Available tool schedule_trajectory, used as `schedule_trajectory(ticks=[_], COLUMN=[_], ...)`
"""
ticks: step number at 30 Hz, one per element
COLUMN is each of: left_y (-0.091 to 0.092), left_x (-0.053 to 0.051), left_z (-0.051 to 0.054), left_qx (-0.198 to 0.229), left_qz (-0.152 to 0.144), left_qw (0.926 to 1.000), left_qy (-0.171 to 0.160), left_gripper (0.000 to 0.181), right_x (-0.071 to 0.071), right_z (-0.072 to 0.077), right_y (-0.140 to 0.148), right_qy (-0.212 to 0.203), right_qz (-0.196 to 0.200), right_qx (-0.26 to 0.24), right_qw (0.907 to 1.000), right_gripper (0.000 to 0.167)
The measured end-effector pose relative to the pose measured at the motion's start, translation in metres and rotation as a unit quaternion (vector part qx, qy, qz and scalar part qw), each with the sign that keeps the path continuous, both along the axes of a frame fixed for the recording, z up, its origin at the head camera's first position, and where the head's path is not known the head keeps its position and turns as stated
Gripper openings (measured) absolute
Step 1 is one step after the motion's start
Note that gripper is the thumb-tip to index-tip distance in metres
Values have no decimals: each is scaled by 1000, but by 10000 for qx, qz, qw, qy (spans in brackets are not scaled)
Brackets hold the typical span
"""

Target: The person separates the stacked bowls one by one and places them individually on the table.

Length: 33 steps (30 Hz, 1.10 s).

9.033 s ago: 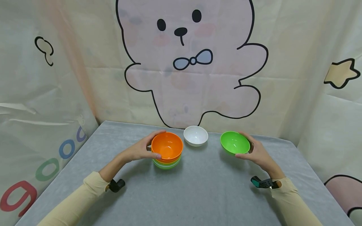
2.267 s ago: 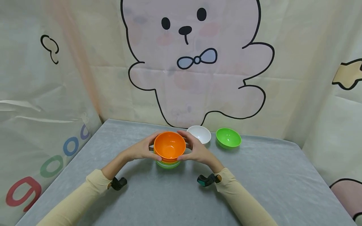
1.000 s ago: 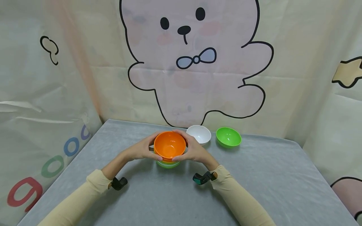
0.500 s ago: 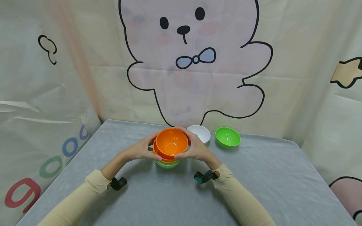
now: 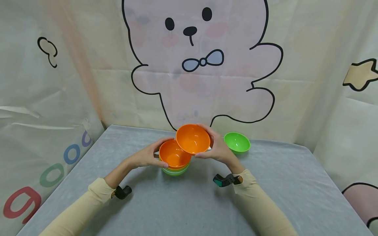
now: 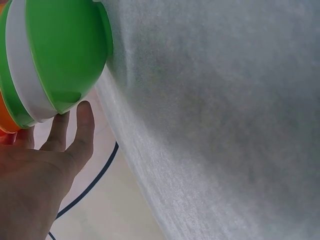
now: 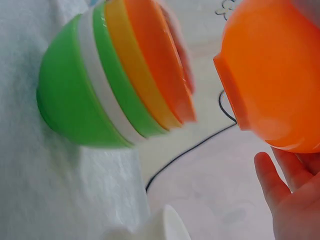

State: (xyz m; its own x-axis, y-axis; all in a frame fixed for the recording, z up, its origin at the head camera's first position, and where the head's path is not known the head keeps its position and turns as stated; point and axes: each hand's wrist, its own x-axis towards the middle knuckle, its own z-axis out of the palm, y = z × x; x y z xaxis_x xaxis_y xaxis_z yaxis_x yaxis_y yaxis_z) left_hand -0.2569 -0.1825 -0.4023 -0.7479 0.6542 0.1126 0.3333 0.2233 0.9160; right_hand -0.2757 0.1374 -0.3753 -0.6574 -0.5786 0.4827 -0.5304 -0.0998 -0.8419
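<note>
In the head view my right hand (image 5: 218, 149) grips an orange bowl (image 5: 193, 139) by its right side, thumb at the near rim. This bowl hangs tilted above and right of a stack of nested bowls (image 5: 175, 157). My left hand (image 5: 147, 155) holds the stack from the left, thumb in front. The right wrist view shows the stack (image 7: 107, 80) as orange on top, then yellow, green, white and green at the bottom. There the lifted orange bowl (image 7: 280, 75) is apart from it. Left fingers (image 6: 82, 130) touch the bowls' side in the left wrist view.
A green bowl (image 5: 237, 142) stands at the back right of the grey-covered table (image 5: 189, 206). The white bowl (image 7: 175, 227), mostly hidden by the right hand in the head view, stands near the stack. A printed cloth backdrop (image 5: 230, 98) rises behind the table.
The right hand has put the green bowl down beside the white one, moved to the stack and lifted off the top orange bowl, up and rightward. The left hand stays at the stack.
</note>
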Motion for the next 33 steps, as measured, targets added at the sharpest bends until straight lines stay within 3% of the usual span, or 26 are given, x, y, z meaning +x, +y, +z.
schedule_trajectory(ticks=[9,16,33], left_y=[1,2,2], left_x=[0,2,0], left_z=[1,1,-1], left_qx=[-54,-24,-139], left_qz=[86,113,219], left_qw=[9999,9999,9996], left_qy=[30,57,132], left_gripper=[94,96,90], right_x=[0,3,11], right_z=[4,-2,-19], right_y=[35,62,111], right_qy=[12,58,-38], right_qz=[-469,-905,-1368], right_qx=[158,438,916], right_qw=[9988,9949,9863], right_gripper=[96,94,93])
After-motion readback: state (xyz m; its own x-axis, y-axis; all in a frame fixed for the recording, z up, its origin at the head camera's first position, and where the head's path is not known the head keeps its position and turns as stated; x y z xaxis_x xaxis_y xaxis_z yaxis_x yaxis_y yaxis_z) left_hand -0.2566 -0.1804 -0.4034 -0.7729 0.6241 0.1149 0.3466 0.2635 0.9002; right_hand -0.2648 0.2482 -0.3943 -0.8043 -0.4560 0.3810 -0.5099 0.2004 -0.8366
